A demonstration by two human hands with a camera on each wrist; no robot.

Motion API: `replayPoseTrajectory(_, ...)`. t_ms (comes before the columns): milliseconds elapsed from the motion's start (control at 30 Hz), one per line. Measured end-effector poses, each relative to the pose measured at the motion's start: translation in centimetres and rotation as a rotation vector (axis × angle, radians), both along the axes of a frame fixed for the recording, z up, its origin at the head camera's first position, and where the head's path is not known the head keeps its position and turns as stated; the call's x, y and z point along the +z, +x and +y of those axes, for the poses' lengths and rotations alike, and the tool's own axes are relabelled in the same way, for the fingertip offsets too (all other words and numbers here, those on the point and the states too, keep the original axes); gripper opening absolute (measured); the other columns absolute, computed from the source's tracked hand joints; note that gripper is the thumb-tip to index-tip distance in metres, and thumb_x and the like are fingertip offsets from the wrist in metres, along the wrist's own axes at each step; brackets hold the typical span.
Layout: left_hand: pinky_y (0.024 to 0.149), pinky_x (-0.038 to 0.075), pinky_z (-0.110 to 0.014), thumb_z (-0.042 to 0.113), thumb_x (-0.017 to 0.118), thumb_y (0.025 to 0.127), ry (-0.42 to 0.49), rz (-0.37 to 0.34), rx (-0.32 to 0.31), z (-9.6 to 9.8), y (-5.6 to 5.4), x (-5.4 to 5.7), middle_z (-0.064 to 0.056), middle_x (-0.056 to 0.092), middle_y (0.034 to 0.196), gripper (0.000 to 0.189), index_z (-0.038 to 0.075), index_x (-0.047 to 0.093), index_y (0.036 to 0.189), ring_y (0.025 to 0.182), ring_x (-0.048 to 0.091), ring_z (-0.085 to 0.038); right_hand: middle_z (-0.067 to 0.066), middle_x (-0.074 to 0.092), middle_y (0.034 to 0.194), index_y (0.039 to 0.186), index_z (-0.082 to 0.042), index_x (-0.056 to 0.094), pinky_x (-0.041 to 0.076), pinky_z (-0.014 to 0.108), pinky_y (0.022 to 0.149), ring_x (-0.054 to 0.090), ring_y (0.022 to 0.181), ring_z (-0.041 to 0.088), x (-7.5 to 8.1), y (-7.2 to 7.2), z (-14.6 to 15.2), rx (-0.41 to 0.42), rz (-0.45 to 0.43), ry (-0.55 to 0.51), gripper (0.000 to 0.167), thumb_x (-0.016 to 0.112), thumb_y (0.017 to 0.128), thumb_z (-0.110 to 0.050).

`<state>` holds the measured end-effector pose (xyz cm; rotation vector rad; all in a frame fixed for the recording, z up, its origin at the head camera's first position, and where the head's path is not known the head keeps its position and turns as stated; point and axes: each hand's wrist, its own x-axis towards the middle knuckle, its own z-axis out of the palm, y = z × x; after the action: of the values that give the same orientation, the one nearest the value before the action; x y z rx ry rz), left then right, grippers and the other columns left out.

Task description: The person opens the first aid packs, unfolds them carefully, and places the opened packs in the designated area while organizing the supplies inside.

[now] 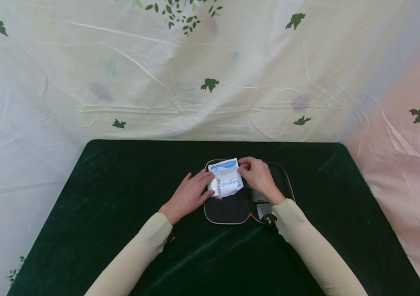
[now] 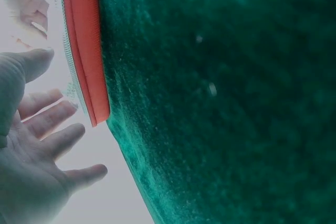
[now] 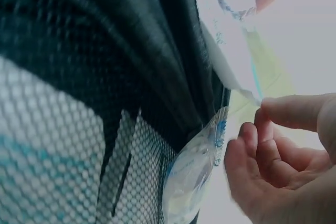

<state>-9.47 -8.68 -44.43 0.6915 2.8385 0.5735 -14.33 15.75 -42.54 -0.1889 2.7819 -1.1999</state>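
Note:
An open dark zip case (image 1: 228, 211) lies on the green cloth, its orange-red side (image 2: 84, 51) showing in the left wrist view. Over its left half is a white and blue packet (image 1: 230, 179) printed "Surgical", with a smaller clear-wrapped white bundle (image 1: 214, 187) along its left edge. My right hand (image 1: 258, 177) pinches the packet's upper right corner between thumb and forefinger. Fingers spread, my left hand (image 1: 189, 191) reaches over the case's left rim, fingertips and thumb right at the clear-wrapped bundle.
The case's right half has a mesh pocket (image 3: 52, 140) with white contents behind the netting. A clear plastic packet (image 3: 189, 182) sits beside it in the right wrist view. Green velvet cloth (image 1: 128, 172) covers the table, and patterned curtains (image 1: 139, 82) hang around it.

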Motion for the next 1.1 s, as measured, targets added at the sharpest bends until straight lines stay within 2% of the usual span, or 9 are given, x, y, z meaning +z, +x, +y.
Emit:
replayPoseTrajectory(200,0.122,0.022,-0.062,0.039,0.061,0.105,0.004,0.004,-0.003,0.2,0.2,0.0,-0.007,0.044,0.162,0.058,0.013,0.048,0.156,0.154,0.030,-0.024,0.014,0.066,0.107,0.131,-0.001,0.067,0.049,0.029,0.068,0.060,0.086,0.025,0.3,0.1,1.1,-0.057,-0.067,-0.127,0.033,0.058,0.101,-0.012)
replayPoseTrajectory(333,0.122,0.022,-0.062,0.039,0.061,0.106,0.009,0.011,-0.005,0.3,0.2,0.0,-0.007,0.044,0.162,0.057,0.014,0.048,0.155,0.154,0.030,-0.024,0.016,0.065,0.109,0.133,0.001,0.066,0.049,0.024,0.066,0.063,0.085,0.025,0.4,0.3,2.4,-0.078,-0.063,-0.147,0.035,0.057,0.101,-0.013)
replayPoseTrajectory(533,0.121,0.023,-0.063,0.038,0.060,0.106,0.015,0.020,-0.007,0.4,0.3,-0.2,-0.007,0.045,0.161,0.055,0.013,0.050,0.153,0.154,0.031,-0.025,0.019,0.063,0.121,0.139,0.000,0.062,0.053,0.029,0.084,0.060,0.101,0.029,0.6,1.0,4.6,-0.118,-0.129,-0.180,0.038,0.057,0.105,-0.016)
replayPoseTrajectory(700,0.121,0.023,-0.063,0.038,0.060,0.106,0.019,0.023,-0.006,0.4,0.4,-0.3,-0.008,0.045,0.160,0.054,0.013,0.050,0.153,0.153,0.032,-0.025,0.021,0.060,0.129,0.142,0.000,0.058,0.053,0.033,0.094,0.058,0.108,0.032,0.5,1.4,6.6,-0.145,-0.175,-0.231,0.040,0.057,0.106,-0.017)
replayPoseTrajectory(800,0.121,0.023,-0.063,0.037,0.060,0.106,0.019,0.035,-0.011,0.5,0.5,-0.4,-0.008,0.046,0.160,0.054,0.012,0.051,0.153,0.153,0.032,-0.025,0.022,0.059,0.131,0.144,0.001,0.057,0.053,0.039,0.103,0.059,0.111,0.033,0.2,1.5,7.7,-0.160,-0.193,-0.249,0.040,0.057,0.107,-0.016)
replayPoseTrajectory(933,0.121,0.024,-0.063,0.037,0.060,0.106,0.020,0.051,-0.020,0.5,0.5,-0.5,-0.009,0.046,0.159,0.053,0.011,0.051,0.152,0.153,0.034,-0.026,0.022,0.059,0.132,0.144,0.001,0.056,0.050,0.047,0.107,0.059,0.112,0.034,-0.3,1.4,8.8,-0.176,-0.204,-0.225,0.040,0.056,0.108,-0.017)
replayPoseTrajectory(1100,0.120,0.025,-0.063,0.035,0.060,0.106,0.025,0.055,-0.026,0.6,0.6,-0.6,-0.009,0.047,0.159,0.052,0.010,0.052,0.152,0.152,0.034,-0.026,0.022,0.060,0.130,0.142,0.000,0.058,0.051,0.049,0.100,0.060,0.108,0.035,-1.1,1.4,9.4,-0.163,-0.161,-0.091,0.039,0.054,0.107,-0.017)
